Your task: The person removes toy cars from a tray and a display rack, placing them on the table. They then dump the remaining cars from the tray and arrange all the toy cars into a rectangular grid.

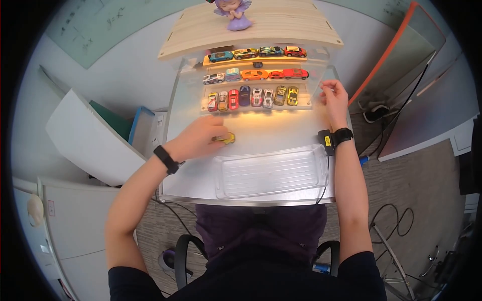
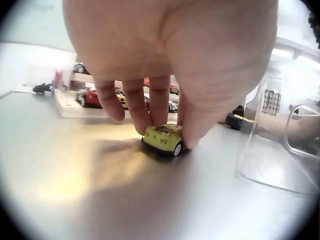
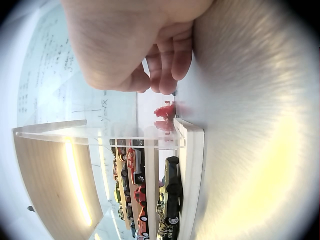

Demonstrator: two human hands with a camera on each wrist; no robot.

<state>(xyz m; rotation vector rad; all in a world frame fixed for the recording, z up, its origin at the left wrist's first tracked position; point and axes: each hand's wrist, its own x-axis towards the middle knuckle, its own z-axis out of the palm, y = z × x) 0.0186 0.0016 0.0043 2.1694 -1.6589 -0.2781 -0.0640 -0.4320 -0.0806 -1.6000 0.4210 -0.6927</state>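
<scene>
Car [image 2: 162, 139] rests on the counter [image 1: 191, 183] between rack [image 1: 291, 30] and tray [image 1: 271, 173], nearer the left edge than the right, pinched by the left hand [image 1: 198, 138], while the right hand [image 1: 335, 100], loosely curled and holding nothing, is beside the rack near the right edge.

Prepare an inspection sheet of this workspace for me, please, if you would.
Surface: glossy tabletop, warmly lit near the display case.
Job's things: yellow-green toy car; other toy cars on the case's three tiers; clear plastic tray.
Clutter: purple figurine atop the display case.
Hands: left hand pinches the yellow-green toy car; right hand beside the case, holding nothing visible.
Cables: black cables by the tray and on the floor.
Surroundings: board with writing; chair.
</scene>
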